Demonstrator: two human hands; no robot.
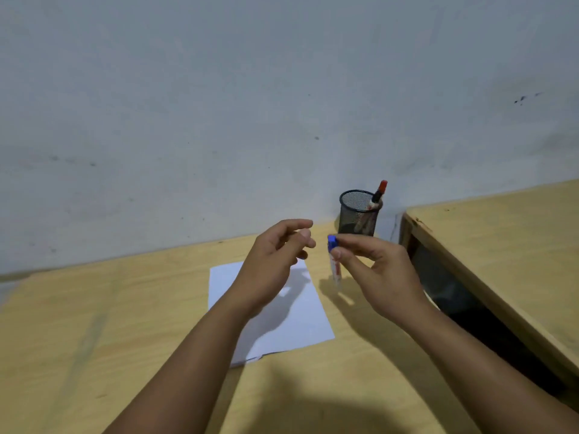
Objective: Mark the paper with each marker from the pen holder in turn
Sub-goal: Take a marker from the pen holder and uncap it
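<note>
A white sheet of paper (300, 314) lies on the wooden table (109, 324) in front of me. A black mesh pen holder (357, 214) stands at the back by the wall, with a red-capped marker (378, 192) sticking out of it. My right hand (379, 274) is shut on a blue-capped marker (333, 261), held upright above the table just right of the paper, cap end up. My left hand (275, 261) hovers over the paper's top edge, fingers loosely curled and apart, holding nothing, a short gap from the blue cap.
A second wooden desk (501, 245) stands to the right, with a dark gap (470, 324) between it and my table. A grey wall (282, 104) rises directly behind the table.
</note>
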